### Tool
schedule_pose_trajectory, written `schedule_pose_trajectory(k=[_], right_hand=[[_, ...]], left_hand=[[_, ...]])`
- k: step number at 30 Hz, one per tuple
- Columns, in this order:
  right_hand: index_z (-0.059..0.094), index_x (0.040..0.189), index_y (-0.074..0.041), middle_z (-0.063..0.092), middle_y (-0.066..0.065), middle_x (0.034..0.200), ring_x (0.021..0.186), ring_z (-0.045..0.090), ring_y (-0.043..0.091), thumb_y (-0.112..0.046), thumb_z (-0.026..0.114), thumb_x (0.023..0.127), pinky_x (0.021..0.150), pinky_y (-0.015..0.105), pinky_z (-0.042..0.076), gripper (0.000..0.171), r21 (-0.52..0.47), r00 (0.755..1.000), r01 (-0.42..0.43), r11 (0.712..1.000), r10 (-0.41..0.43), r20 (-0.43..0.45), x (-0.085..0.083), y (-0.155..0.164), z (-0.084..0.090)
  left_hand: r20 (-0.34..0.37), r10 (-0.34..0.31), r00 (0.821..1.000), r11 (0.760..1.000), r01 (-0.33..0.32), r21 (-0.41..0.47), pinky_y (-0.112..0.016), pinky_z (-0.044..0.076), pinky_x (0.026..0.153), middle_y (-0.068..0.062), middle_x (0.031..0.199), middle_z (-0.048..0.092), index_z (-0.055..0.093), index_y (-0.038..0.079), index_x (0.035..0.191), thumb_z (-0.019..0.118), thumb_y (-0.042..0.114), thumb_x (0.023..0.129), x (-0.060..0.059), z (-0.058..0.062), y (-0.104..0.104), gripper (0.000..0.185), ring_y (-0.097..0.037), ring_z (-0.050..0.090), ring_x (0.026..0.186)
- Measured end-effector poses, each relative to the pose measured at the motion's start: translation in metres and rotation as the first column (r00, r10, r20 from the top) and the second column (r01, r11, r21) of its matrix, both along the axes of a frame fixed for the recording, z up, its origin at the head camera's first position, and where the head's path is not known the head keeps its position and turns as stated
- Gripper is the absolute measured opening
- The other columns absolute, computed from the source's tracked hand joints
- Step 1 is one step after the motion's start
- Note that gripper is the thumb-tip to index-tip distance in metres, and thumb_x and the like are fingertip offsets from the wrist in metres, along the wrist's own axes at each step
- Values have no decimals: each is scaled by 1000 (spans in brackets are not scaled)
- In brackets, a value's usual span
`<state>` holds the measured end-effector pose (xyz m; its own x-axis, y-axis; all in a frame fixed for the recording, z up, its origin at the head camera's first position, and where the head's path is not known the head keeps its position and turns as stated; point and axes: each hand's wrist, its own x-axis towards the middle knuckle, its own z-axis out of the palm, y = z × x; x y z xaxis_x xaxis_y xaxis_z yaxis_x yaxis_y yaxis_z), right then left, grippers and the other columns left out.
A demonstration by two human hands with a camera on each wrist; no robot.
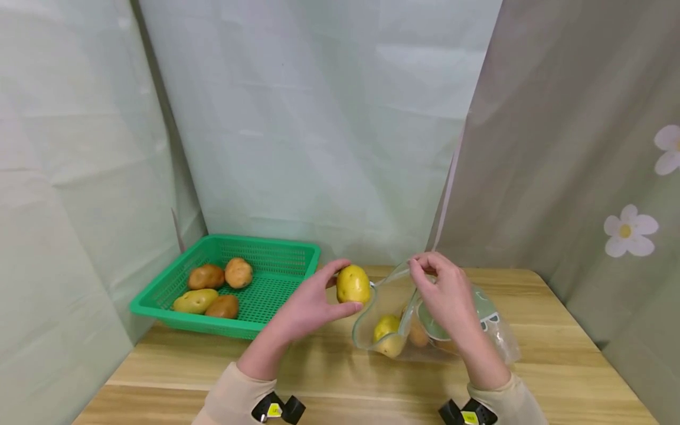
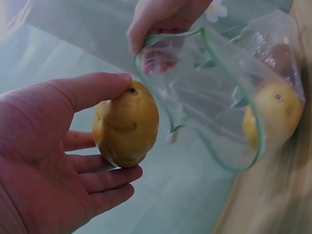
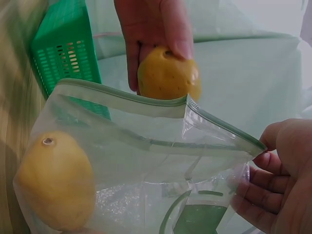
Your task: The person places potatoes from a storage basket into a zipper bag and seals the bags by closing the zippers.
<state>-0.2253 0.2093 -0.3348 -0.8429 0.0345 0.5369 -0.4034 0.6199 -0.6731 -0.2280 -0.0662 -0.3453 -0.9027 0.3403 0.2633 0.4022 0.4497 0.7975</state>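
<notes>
My left hand [image 1: 308,304] holds a glossy yellow potato [image 1: 353,285] between thumb and fingers, just left of the bag's mouth. Dimples mark the potato's skin in the left wrist view. My right hand [image 1: 445,292] pinches the upper rim of a clear zip bag [image 3: 131,139] with green edging, and the mouth gapes toward the left hand. Inside the bag, near the mouth, lies another yellow potato [image 3: 57,180]. Farther in, a brownish round thing [image 1: 418,335] shows through the plastic, partly hidden by the green print and my right hand.
On the left of the wooden table [image 1: 340,389] stands a green perforated basket [image 1: 265,240]. In it are two brown potatoes [image 1: 206,276], a yellow potato [image 1: 195,301] and a round orange-brown one [image 1: 238,273]. Pale curtains [image 1: 319,130] hang behind the table.
</notes>
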Motion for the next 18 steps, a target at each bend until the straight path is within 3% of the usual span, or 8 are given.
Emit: schedule_pose_trajectory(k=[12, 18], right_hand=[[75, 92, -9, 79, 7, 120, 111, 74, 29, -20, 67, 111, 101, 54, 59, 24, 9, 1000, -9, 1000, 8, 9, 0, -1, 3], [76, 91, -10, 79, 7, 120, 110, 74, 29, -20, 67, 111, 101, 54, 59, 24, 7, 1000, -6, 1000, 6, 18, -1, 0, 3]], left_hand=[[-101, -97, 990, 988, 84, -129, -48, 53, 112, -9, 160, 57, 50, 8, 162, 95, 25, 90, 1, -6, 35, 87, -28, 62, 136], [-146, -114, 983, 975, 83, -207, -49, 54, 110, -12, 160, 52, 52, 9, 163, 96, 24, 88, 3, -7, 46, 88, -28, 63, 132]])
